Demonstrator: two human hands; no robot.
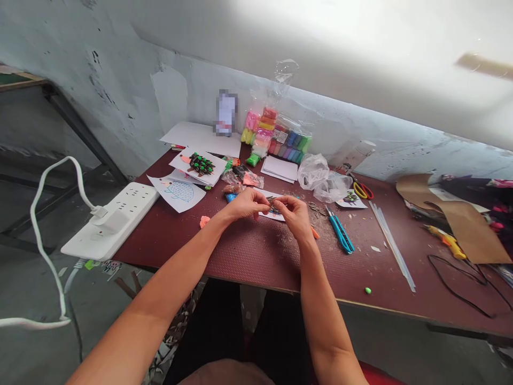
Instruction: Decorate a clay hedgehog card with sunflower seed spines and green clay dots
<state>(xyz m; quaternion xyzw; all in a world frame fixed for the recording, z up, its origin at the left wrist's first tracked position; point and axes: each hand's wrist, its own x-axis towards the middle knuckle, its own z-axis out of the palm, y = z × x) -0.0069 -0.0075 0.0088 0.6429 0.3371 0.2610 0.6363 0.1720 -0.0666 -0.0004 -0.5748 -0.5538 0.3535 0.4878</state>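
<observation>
Both hands meet over a small white card [263,195] that lies on the dark red table [248,251]. My left hand [249,203] is closed in a pinch at the card's left part; what it pinches is too small to name. Opposite it, my right hand [294,213] is also pinched, its fingertips close to the left ones. Small brown pieces show on the card between the fingers. More brown sticks [317,208] lie right of my right hand, beside a blue utility knife [340,231].
Hedgehog pictures [181,191] and a white power strip [110,222] are at left. Colored clay packs [288,144] and plastic bags [313,170] stand behind. Scissors [363,189], glue sticks [391,246], a yellow glue gun [449,241] and its cord are at right.
</observation>
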